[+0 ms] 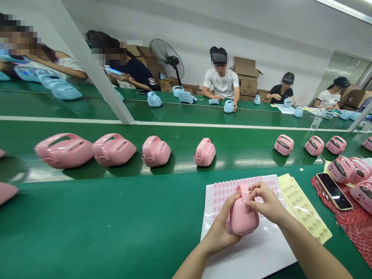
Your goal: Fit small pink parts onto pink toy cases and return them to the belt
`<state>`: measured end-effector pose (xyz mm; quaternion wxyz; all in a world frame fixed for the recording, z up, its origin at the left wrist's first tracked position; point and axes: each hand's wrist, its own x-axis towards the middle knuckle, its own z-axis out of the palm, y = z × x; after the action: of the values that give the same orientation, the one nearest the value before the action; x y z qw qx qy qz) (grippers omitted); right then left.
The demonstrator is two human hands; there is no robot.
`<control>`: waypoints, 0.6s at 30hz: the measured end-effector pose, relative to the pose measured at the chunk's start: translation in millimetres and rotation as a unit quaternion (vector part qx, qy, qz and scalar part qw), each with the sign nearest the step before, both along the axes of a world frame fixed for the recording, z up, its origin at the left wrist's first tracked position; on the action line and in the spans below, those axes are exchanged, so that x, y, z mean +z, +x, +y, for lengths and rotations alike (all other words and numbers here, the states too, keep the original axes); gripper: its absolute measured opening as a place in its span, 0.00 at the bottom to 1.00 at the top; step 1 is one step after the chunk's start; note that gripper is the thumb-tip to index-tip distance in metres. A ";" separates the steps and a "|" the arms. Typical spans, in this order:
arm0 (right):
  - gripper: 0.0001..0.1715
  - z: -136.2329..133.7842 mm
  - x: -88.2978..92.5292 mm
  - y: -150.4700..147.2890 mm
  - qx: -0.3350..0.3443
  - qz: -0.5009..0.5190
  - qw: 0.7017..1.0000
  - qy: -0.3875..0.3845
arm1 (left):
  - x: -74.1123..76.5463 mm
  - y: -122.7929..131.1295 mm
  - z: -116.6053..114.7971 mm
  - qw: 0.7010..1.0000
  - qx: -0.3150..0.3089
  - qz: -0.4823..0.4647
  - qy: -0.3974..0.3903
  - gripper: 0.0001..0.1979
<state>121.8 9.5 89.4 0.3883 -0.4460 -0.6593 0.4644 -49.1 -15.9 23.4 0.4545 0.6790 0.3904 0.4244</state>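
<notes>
1. In the lower centre of the frame, the left hand [222, 226] holds a small pink plastic housing with a handle [242, 215], gripping it from the left side and from below.
2. The right hand [266, 201] is at the top right of this housing; its fingers are curled narrow and the fingertips [252, 192] press near the handle. I cannot tell if something small is between them.
3. The housing is above a white sticker sheet with rows of small pink labels [229, 192], which lies on the green work surface [116, 232].
4. Just right of this sheet lies a pale yellow backing sheet with cut-out shapes [305, 211].
5. At the right edge, a black smartphone [334, 191] lies on a red patterned cloth [353, 224], near more pink housings with dark fronts [343, 169].
6. Across the middle of the frame, a row of pink housings [155, 152] stands on the green conveyor belt [180, 135].
7. In the upper part, other people sit behind light blue housings [154, 100].
</notes>
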 end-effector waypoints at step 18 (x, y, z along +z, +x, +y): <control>0.09 -19.1 -26.9 -2.7 -0.097 -0.178 0.877 0.436 | 7.6 -4.3 -3.7 0.996 0.038 -0.085 -0.011 0.39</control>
<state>119.1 -9.5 62.5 0.4627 -0.3679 -0.8065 0.0026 -53.5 -19.6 31.0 0.4773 0.6202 0.3802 0.4930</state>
